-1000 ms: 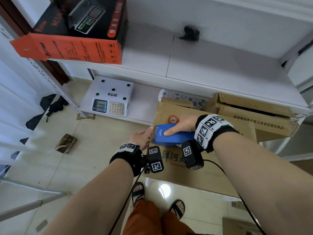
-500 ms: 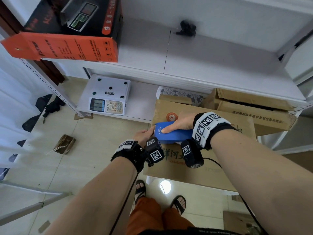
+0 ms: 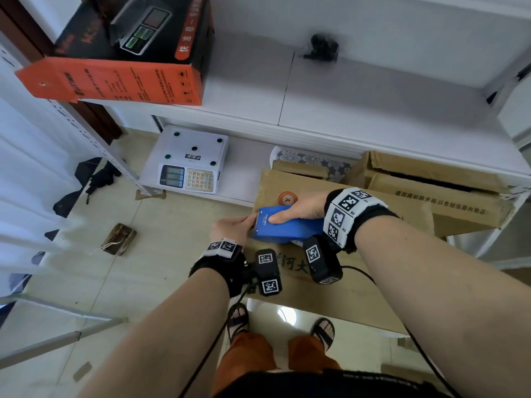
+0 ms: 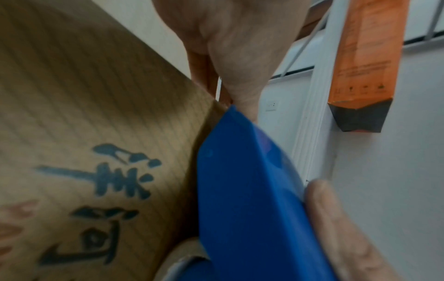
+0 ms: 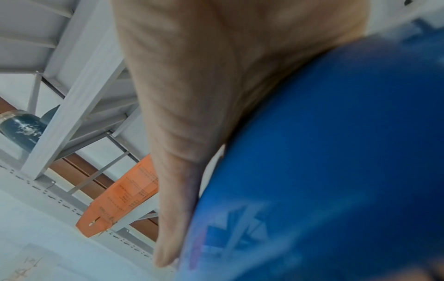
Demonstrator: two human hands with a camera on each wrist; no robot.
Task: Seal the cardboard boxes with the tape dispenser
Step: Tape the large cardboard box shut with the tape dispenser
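Observation:
A blue tape dispenser lies on top of a closed cardboard box with dark printed characters, near the box's left end. My right hand grips the dispenser from above, thumb along its side. My left hand is at the dispenser's front end, fingertips pinching at the toothed edge; the tape itself is hidden. In the left wrist view the blue dispenser meets the brown cardboard box at its corner. In the right wrist view the blue dispenser fills the frame under my palm.
An open cardboard box sits on the low shelf to the right. A white weighing scale stands on that shelf to the left. An orange and black carton overhangs the upper white shelf. My sandalled feet are below on the tiled floor.
The dispenser and both hands have stayed together at the box's left end, shifting very little. The camera has drifted slightly.

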